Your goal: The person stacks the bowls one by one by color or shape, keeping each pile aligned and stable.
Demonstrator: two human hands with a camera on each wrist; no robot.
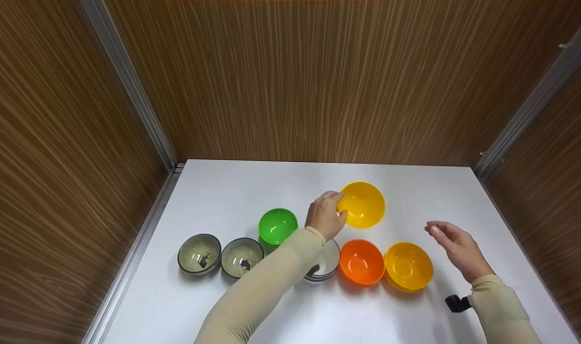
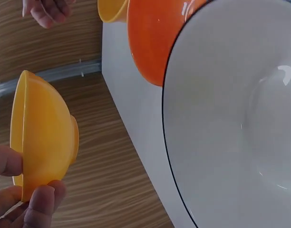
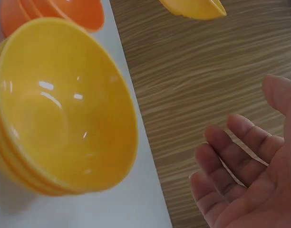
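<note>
My left hand (image 1: pixel 327 214) pinches the left rim of a single yellow bowl (image 1: pixel 364 204), thumb on one side and fingertips on the other. In the left wrist view that yellow bowl (image 2: pixel 45 135) is held up off the white table, its foot ring visible. To the right, my right hand (image 1: pixel 457 248) hovers with nothing in it, fingers (image 3: pixel 221 156) loosely bent and thumb apart. Nearest to it is a stack of yellow bowls (image 1: pixel 409 267). An orange bowl stack (image 1: pixel 362 263) stands beside that one. White dark-rimmed bowls (image 1: pixel 329 260) sit partly under my left forearm.
A green bowl (image 1: pixel 278 227) stands left of my left wrist. Farther left are two grey-green bowls (image 1: pixel 199 254) with dark rims, one partly covered by my sleeve. The white table (image 1: pixel 233 184) meets wood-patterned walls (image 1: pixel 319 86) at the back and sides.
</note>
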